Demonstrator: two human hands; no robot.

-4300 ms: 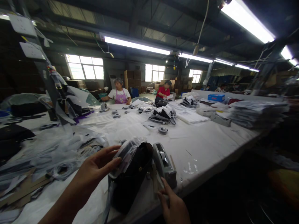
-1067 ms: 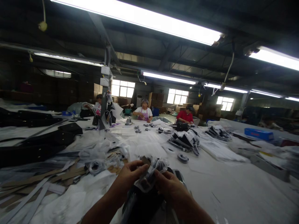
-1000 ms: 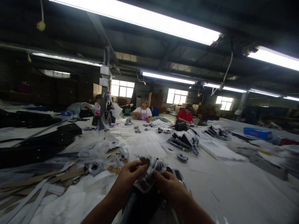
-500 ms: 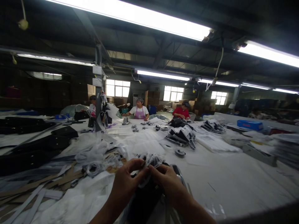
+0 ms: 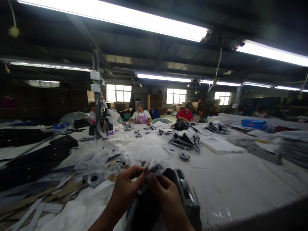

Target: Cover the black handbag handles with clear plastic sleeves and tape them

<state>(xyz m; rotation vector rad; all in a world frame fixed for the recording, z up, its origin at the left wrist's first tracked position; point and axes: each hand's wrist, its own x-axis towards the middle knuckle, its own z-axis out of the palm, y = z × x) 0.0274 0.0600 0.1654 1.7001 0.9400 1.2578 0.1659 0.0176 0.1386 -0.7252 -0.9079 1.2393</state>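
Observation:
My left hand (image 5: 125,191) and my right hand (image 5: 166,199) meet at the bottom centre, both pinching the crumpled clear plastic wrap (image 5: 154,169) at the top of a black bag (image 5: 146,208). The bag stands on the white table (image 5: 240,179) right in front of me. Fingers of both hands are closed on the plastic. A grey tape dispenser (image 5: 186,192) sits just to the right of the bag, touching it or nearly so.
Plastic scraps, cardboard strips and tape rolls (image 5: 93,178) litter the table's left side, beside black bags (image 5: 36,154). Stacks of packed items (image 5: 186,139) lie further back. Three people work at the far end, one in a purple apron (image 5: 141,117). A blue box (image 5: 255,123) stands at right.
Earlier my left hand held the wrap while my right touched the tape dispenser. Both hands have since come together on the plastic and bunched it tighter; my view shifted slightly right.

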